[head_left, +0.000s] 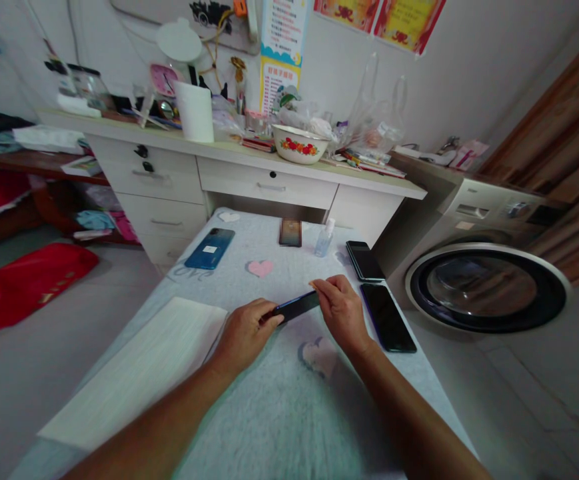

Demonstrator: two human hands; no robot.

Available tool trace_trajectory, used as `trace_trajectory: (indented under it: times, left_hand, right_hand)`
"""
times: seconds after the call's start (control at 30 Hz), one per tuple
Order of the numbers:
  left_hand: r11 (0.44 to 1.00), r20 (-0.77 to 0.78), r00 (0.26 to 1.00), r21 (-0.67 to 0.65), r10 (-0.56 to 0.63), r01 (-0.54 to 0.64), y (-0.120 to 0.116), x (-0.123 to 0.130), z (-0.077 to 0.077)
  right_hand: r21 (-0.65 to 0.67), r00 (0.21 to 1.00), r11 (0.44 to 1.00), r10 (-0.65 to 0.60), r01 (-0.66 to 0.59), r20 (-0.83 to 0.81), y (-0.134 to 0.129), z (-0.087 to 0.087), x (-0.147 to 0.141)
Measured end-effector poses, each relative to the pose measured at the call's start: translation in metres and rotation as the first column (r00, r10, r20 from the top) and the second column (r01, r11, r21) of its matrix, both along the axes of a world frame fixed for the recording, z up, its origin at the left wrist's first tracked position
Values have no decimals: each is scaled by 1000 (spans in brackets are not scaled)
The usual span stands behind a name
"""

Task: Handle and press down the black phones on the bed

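Note:
A dark smartphone [298,307] with a blue edge is held tilted above the cloth-covered table [269,427]. My left hand [245,333] grips its left end between thumb and fingers. At the other end my right hand [342,308] is closed, its fingertips against the phone's right end; whether a small thing is also pinched there I cannot make out. To the right lie a black-screened phone [389,319] and, beyond it, another dark phone [365,261]. A pale sheet [139,373] lies by my left forearm.
Farther back on the table are a blue phone [210,249], a brown-fronted device [290,233] and a clear spray bottle [324,239]. Behind stands a white desk [269,187] bearing a flowered bowl [300,145] and white cylinder [195,113]. A washing machine [489,217] stands right.

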State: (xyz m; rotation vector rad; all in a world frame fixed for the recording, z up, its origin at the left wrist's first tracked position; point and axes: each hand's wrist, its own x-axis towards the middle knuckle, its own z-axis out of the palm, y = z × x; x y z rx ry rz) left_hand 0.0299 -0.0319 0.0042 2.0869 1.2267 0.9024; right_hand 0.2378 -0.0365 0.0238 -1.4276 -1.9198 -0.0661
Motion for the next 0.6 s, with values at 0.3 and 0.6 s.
trace_trajectory:
  times: [0.3,0.6]
  left_hand:
    - [1000,32,999,-16,7,-6,2,-1,-6]
    - [1000,27,1000,-24,2,-1,1,-1,-7]
  right_hand:
    - [-8,995,997,-82,83,52,-1,-19,-6]
    - [10,995,998,62,-61,-75,-7,-28,-13]
